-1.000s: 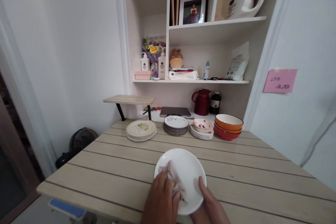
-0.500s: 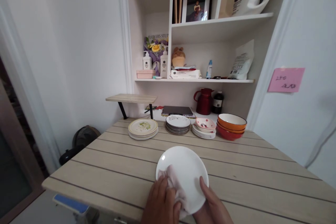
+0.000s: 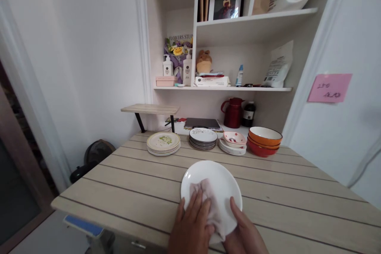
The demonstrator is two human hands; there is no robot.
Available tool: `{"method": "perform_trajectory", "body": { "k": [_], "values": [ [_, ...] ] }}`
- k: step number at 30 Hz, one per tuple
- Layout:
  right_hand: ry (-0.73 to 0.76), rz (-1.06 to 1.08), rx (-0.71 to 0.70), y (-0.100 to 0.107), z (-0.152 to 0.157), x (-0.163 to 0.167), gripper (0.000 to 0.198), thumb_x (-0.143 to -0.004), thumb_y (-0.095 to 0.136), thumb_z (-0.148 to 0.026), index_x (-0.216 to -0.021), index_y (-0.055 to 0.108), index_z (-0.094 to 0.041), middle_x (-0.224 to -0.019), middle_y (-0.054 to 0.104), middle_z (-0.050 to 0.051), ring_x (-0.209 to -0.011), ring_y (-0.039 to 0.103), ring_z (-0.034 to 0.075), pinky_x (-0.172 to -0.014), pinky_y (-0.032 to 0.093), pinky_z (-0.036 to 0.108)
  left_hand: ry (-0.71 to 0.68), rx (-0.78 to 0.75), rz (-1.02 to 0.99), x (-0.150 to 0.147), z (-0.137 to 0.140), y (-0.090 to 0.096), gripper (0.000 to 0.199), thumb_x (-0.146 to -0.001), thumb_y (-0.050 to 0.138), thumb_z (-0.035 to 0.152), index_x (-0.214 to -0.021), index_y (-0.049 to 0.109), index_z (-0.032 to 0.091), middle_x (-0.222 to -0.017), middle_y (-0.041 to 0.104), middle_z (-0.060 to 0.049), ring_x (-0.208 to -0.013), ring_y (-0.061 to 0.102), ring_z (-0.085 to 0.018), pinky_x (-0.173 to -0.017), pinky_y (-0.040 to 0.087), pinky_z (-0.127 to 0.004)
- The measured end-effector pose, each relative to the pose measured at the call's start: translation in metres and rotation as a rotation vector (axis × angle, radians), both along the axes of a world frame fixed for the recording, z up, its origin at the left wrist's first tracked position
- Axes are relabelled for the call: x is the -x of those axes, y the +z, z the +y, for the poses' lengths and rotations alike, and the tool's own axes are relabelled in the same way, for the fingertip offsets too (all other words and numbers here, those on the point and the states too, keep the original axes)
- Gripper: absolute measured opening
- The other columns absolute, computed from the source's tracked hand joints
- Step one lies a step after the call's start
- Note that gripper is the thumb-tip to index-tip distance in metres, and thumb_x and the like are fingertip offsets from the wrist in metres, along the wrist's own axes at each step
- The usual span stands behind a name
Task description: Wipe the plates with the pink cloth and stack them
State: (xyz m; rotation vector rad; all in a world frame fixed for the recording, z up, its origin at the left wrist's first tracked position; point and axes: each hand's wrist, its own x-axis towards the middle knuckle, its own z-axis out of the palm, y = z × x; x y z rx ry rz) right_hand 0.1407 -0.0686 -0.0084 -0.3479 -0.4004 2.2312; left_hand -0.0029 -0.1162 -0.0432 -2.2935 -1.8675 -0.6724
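A white plate (image 3: 228, 178) is tilted up over the near part of the table. My right hand (image 3: 245, 230) grips its right rim, thumb on the face and fingers underneath. My left hand (image 3: 193, 222) presses a pale pink cloth (image 3: 212, 206) against the plate's lower left, its fingers lying over the fabric. The thumb pinches the cloth from the side. Part of the plate's lower edge is hidden by the hands and cloth.
Along the back of the wooden table (image 3: 133, 182) stand cream plates (image 3: 163, 143), dark-rimmed plates (image 3: 203, 137), small white plates (image 3: 233, 151) under a pink dish (image 3: 235, 139), and stacked orange and red bowls (image 3: 264, 141). Behind are a red jug (image 3: 233, 113) and a small raised shelf (image 3: 150, 108).
My left hand and the cloth have moved up and right over the plate, and the cloth lies more spread out. The view has shifted slightly; my right hand keeps its hold.
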Motion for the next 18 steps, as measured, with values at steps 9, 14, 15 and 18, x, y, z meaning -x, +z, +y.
{"method": "perform_trajectory", "body": {
  "k": [9,14,15,18],
  "values": [
    [-0.129,0.012,-0.011,-0.001,0.005,0.005,0.054,-0.075,0.072,-0.04,-0.125,0.062,-0.022,-0.117,0.07,0.01,-0.109,0.062,0.026,-0.098,0.047,0.044,0.001,0.059,-0.024,-0.026,0.027,0.051,0.053,-0.097,0.036,0.028,-0.147,0.026,0.039,-0.157,0.016,0.006,-0.145,0.019,-0.022,-0.114,0.023,-0.06],
    [-0.129,0.076,0.017,-0.002,0.007,0.006,0.05,-0.077,0.071,-0.038,-0.123,0.063,-0.021,-0.119,0.07,0.01,-0.111,0.061,0.026,-0.101,0.045,0.045,0.141,0.022,0.019,-0.028,0.048,0.051,0.046,-0.097,0.036,0.034,-0.142,0.041,0.029,-0.154,0.033,-0.004,-0.143,0.026,-0.026,-0.113,0.025,-0.06],
    [-0.127,0.089,0.014,-0.003,0.007,0.006,0.05,-0.077,0.07,-0.038,-0.124,0.063,-0.022,-0.119,0.069,0.01,-0.112,0.061,0.026,-0.101,0.045,0.045,0.183,0.011,0.028,-0.028,0.05,0.051,0.045,-0.096,0.038,0.035,-0.14,0.045,0.027,-0.152,0.037,-0.006,-0.142,0.029,-0.027,-0.113,0.026,-0.06],
    [-0.113,0.114,-0.006,-0.005,0.007,0.007,0.049,-0.08,0.067,-0.038,-0.126,0.061,-0.021,-0.121,0.069,0.011,-0.114,0.06,0.027,-0.101,0.045,0.047,0.277,-0.04,0.062,-0.024,0.051,0.051,0.043,-0.095,0.042,0.034,-0.135,0.052,0.023,-0.144,0.049,-0.01,-0.137,0.038,-0.029,-0.11,0.031,-0.059]
  ]
}}
